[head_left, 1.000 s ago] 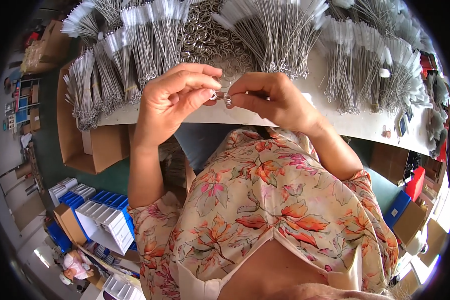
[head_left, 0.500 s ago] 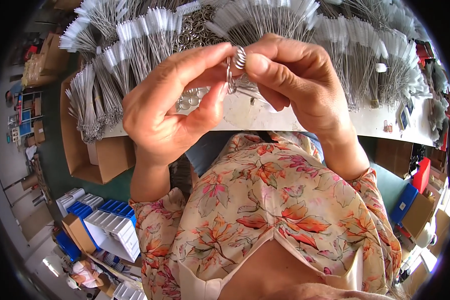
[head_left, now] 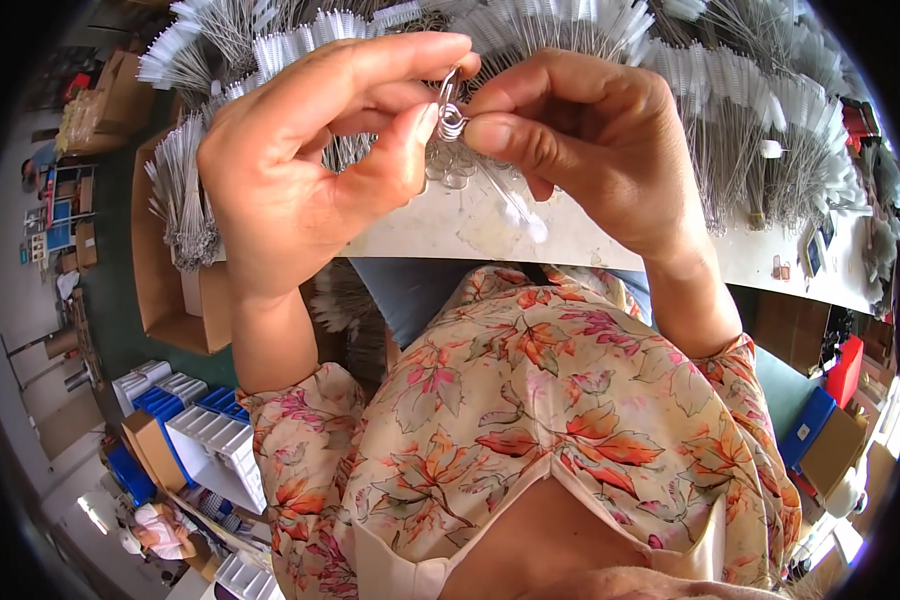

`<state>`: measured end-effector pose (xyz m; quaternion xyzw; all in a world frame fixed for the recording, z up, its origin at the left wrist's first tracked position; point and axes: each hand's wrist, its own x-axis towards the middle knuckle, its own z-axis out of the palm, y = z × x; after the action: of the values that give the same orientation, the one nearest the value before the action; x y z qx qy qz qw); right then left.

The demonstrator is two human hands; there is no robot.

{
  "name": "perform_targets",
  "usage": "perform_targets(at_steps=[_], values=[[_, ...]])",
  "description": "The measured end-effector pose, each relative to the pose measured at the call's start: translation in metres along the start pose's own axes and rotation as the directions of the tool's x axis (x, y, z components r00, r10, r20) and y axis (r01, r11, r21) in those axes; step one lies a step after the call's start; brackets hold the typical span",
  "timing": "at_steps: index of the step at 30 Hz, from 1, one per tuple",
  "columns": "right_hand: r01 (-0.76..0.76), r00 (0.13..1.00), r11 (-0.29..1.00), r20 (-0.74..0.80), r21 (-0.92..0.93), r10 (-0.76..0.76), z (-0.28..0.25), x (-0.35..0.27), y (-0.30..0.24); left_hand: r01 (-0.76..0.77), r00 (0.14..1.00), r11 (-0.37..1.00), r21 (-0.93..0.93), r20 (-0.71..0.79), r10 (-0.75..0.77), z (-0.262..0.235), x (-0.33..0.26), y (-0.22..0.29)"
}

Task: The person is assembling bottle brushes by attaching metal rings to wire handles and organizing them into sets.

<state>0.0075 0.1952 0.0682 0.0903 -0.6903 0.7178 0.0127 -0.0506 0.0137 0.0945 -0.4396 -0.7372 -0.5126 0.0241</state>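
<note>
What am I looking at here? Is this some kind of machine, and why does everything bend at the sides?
There is no machine at work: these are a person's own bare hands. A wide fisheye camera worn on the person's head looks down, which is why straight edges curve toward the rim. The floral shirt is the wearer's. The left hand holds a shiny metal ring between thumb and fingertip. The right hand pinches small wire loops close by it; how they join is too small to tell. On the white table lie loose rings and bunches of thin brushes with pale bristles and wire stems.
</note>
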Motion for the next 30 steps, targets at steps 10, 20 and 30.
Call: perform_targets(at_steps=[10, 20, 30], values=[[-0.011, 0.999, 0.972, 0.047, 0.233, 0.000, -0.003, -0.001, 0.011, 0.342, 0.940, 0.866, -0.365, 0.136, -0.314, -0.002, 0.003, -0.012], [-0.076, 0.994, 0.972, 0.092, 0.223, 0.057, -0.003, 0.008, 0.016, 0.418, 0.909, 0.856, -0.303, 0.133, -0.396, -0.008, -0.006, -0.012], [-0.037, 0.995, 0.970, 0.099, 0.241, 0.014, 0.012, 0.011, 0.027, 0.218, 0.976, 0.973, 0.071, 0.006, -0.219, -0.006, -0.021, -0.015]])
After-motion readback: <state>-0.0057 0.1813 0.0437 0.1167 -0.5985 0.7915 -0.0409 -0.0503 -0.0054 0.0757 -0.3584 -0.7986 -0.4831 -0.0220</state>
